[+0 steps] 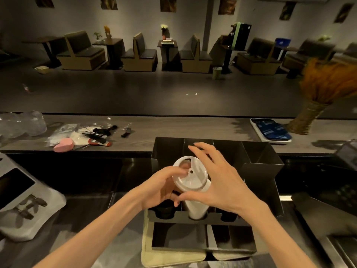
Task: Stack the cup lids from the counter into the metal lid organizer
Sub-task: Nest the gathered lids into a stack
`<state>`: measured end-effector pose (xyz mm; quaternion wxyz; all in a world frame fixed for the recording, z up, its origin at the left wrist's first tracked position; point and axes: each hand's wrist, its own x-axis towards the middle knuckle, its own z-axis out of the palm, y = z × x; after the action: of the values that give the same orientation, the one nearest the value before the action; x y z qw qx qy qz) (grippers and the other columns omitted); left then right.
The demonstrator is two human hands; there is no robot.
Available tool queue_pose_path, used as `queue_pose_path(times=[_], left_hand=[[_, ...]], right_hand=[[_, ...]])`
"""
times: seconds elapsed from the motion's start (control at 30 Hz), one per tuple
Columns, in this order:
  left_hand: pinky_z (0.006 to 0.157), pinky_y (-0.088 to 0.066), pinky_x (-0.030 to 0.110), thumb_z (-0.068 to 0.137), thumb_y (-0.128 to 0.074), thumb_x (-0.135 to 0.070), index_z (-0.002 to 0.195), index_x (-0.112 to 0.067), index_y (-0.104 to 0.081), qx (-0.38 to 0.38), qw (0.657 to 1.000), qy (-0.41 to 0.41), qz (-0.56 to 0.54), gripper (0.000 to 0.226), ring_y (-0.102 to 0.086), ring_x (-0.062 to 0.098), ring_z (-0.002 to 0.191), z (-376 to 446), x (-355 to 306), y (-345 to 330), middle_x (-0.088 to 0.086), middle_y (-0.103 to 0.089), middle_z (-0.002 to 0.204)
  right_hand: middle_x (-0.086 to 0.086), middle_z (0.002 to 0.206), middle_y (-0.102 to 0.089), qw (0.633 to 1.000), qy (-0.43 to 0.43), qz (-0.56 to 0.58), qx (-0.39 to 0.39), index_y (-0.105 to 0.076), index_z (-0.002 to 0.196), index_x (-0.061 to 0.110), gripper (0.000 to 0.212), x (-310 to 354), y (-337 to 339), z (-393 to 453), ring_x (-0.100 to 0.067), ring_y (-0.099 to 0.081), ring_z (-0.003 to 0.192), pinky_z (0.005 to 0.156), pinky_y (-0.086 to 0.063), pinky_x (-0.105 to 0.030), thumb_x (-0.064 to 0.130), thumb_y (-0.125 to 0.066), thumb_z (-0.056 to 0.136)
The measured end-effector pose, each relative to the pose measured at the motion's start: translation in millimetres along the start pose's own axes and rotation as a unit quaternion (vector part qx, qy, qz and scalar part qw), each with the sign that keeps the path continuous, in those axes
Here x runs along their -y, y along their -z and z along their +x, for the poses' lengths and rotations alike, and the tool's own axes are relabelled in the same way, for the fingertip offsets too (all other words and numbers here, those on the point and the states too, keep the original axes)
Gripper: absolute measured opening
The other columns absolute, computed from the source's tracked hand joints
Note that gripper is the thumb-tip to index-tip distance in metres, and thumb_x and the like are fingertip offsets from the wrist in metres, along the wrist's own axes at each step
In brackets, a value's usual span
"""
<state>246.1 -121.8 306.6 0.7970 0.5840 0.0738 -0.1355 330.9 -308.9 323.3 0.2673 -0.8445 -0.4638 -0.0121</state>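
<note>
A stack of white cup lids [195,190] stands tilted in the middle slot of the black metal lid organizer [260,163]. Its top lid faces me, with a sip opening and a small hole. My left hand [164,185] grips the stack from the left, fingers curled round the upper lids. From the right, my right hand [220,180] cups the stack, thumb under the top lid's rim and fingers spread behind it. The lower end of the stack sits in a round cutout at the organizer's front. The left slot holds something dark that I cannot make out.
The raised counter behind holds clear plastic cups [21,122], a pink sponge [63,145], small tools [102,132], a phone on a tray [272,130] and a woven vase of orange grass [316,105]. A tablet stand [17,192] sits at left, a register [345,171] at right.
</note>
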Motion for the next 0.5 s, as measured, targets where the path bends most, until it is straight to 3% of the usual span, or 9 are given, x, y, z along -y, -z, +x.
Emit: queue_pose_path(times=[0.07,0.17,0.33,0.5], left_hand=[[0.049,-0.044,0.027,0.091,-0.056,-0.023,0.126,-0.009,-0.061,0.02,0.999,-0.01,0.035,0.038,-0.05,0.017,0.055,4,-3,-2,0.013,-0.065,0.087],[0.047,-0.038,0.022,0.088,-0.056,-0.02,0.109,-0.009,-0.066,0.012,0.997,-0.019,0.07,0.026,-0.039,0.013,0.051,10,-6,-6,0.015,-0.059,0.085],[0.05,-0.05,0.025,0.09,-0.074,-0.02,0.117,-0.011,-0.066,-0.075,0.985,-0.034,0.151,0.029,-0.064,0.021,0.064,20,1,-8,0.013,-0.073,0.099],[0.073,-0.063,0.035,0.089,-0.076,-0.016,0.115,-0.014,-0.066,-0.155,0.964,-0.05,0.209,0.028,-0.076,0.024,0.079,22,29,-14,0.007,-0.078,0.089]], right_hand=[[0.027,0.162,-0.019,0.996,0.028,0.053,0.065,-0.022,0.159,0.041,0.104,-2,10,-5,0.002,-0.026,0.147,0.117,-0.035,-0.031,0.07,-0.077,0.075],[0.025,0.147,-0.045,0.998,0.044,0.023,0.039,-0.041,0.151,0.04,0.082,-8,9,-13,0.001,-0.044,0.135,0.11,-0.047,-0.034,0.069,-0.073,0.08],[0.013,0.119,-0.061,0.988,-0.031,-0.107,-0.109,-0.058,0.136,0.028,0.084,-24,-7,-21,-0.005,-0.06,0.101,0.078,-0.058,-0.027,0.087,-0.056,0.076],[0.008,0.11,-0.066,0.976,-0.097,-0.151,-0.126,-0.064,0.127,0.024,0.086,-34,-41,-36,-0.009,-0.064,0.091,0.062,-0.054,-0.021,0.089,-0.048,0.074]])
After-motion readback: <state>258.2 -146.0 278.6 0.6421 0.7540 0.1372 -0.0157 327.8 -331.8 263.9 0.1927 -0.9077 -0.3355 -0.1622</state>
